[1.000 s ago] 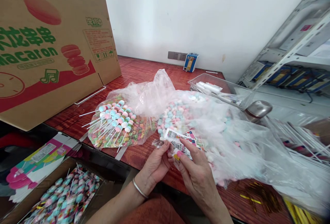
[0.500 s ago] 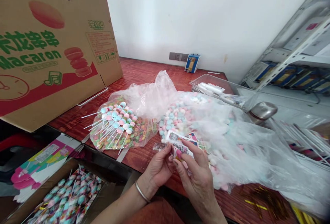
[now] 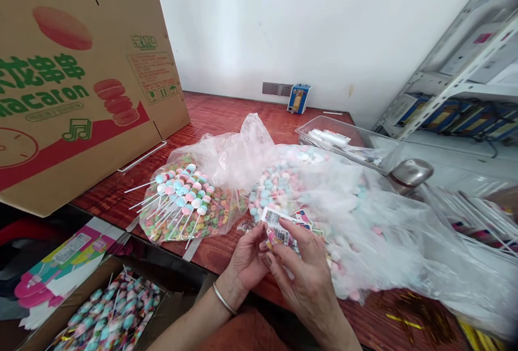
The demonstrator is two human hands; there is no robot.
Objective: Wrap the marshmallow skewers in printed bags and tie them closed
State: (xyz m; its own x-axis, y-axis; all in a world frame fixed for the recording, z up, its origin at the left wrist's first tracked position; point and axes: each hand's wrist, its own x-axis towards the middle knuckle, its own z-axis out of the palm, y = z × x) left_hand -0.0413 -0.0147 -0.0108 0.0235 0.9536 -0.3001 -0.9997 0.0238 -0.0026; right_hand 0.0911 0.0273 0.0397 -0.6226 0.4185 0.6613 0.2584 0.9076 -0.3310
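Note:
Between the fingertips of both hands is a small printed plastic wrapper (image 3: 271, 236) with pink and yellow on it, partly covered by the fingers. My left hand (image 3: 250, 254), a silver bangle at its wrist, pinches one side. From the other side my right hand (image 3: 301, 265) grips it with thumb and fingers. White printed packets (image 3: 277, 217) lie just beyond the hands. Past them an opened clear bag (image 3: 279, 181) holds pink, blue and white marshmallows. To the left, several marshmallow skewers (image 3: 184, 189) rest on a bag of coloured cereal rings (image 3: 222, 205).
A large cardboard carton (image 3: 89, 70) stands at the left. Below it, an open box (image 3: 113, 313) holds wrapped skewers, beside printed cards (image 3: 60, 265). A clear plastic tray (image 3: 352, 135) and a metal scoop (image 3: 411, 172) sit at the right. Gold twist ties (image 3: 416, 318) lie near the front edge.
The view has shifted slightly. Both hands stay together at the wrapper, and its angle between the fingers has changed a little. Other things on the table have stayed put.

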